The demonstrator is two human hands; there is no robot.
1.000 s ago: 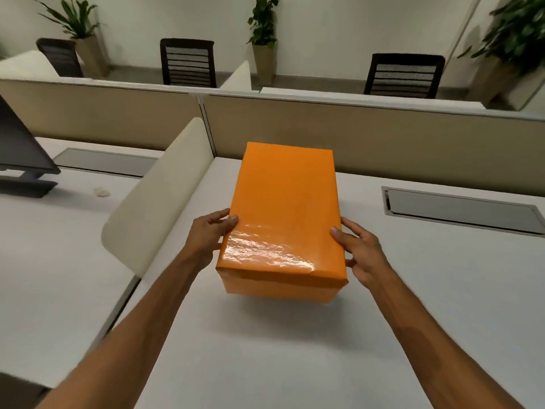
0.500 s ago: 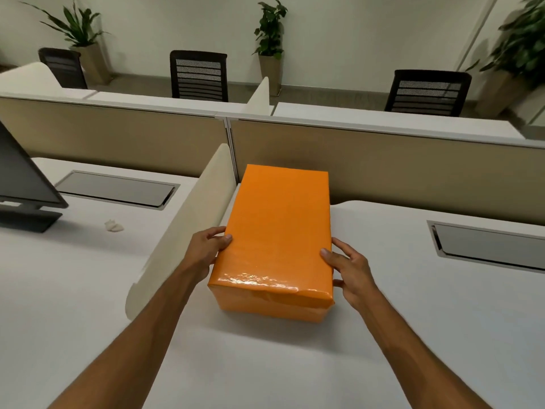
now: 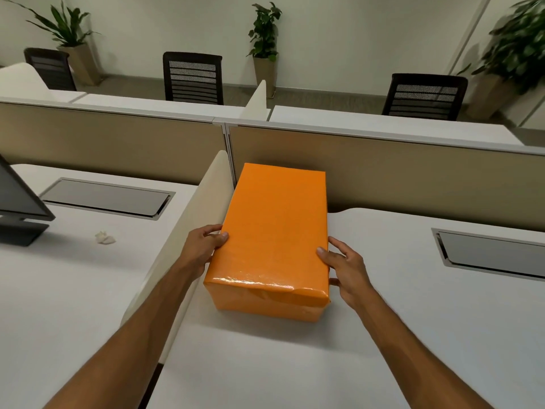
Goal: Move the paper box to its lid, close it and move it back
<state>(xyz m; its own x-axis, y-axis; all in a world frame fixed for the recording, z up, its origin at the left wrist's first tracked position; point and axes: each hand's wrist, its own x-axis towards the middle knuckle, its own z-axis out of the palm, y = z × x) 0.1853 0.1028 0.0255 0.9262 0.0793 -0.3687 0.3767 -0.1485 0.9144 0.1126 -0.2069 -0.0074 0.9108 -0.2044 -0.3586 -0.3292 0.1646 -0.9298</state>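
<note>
The fingers (image 3: 219,235) of the left hand (image 3: 203,246) curl around the near left edge of the orange paper box (image 3: 272,234), thumb lying on the top face. The right hand (image 3: 348,268) mirrors it on the near right edge, thumb on the lid's top and the other fingers spread down the side wall. Both hands clasp the box between them.

The box is a long rectangular block with its lid on, the lid's rim showing as a seam along the near end. Its paper skin is smooth and glossy, catching a wrinkled band of light near the front edge, where one corner looks slightly dented. It sits on the matte white counter (image 3: 398,335), its left side just beside a rounded cream divider panel (image 3: 188,231) and its far end near the beige fabric partition (image 3: 413,169).

On the left desk lie a crumpled white scrap (image 3: 104,238) and a dark monitor base (image 3: 20,233). A grey cable hatch (image 3: 489,252) is set into the counter at right.
</note>
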